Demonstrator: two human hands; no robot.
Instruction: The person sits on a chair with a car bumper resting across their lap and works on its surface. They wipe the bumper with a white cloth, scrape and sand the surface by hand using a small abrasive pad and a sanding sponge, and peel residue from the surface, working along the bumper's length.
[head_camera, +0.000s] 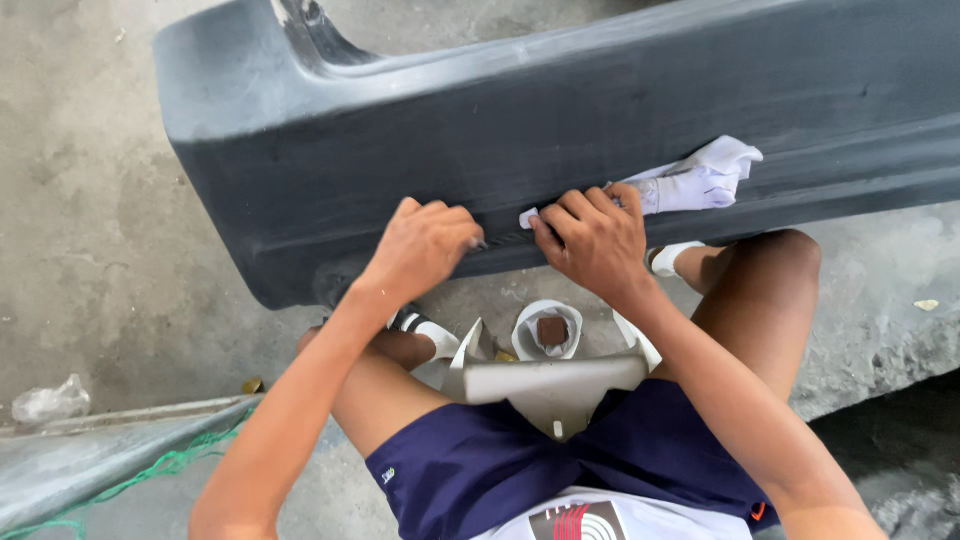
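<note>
Bumper (600, 130), dark grey and primed matt, lies across the concrete floor (90, 230) before your knees; it looks stiff yet light, best gripped along its lower lip. Your left hand (420, 250) is curled closed against that lip, whatever it pinches hidden. Your right hand (595, 240) is clamped on a white rag (705, 175), pressing it there. The bumper's far end is cut off.

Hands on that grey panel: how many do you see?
2. The left hand presses the panel at its lower edge; the right hand is beside it, holding a white cloth.
</note>
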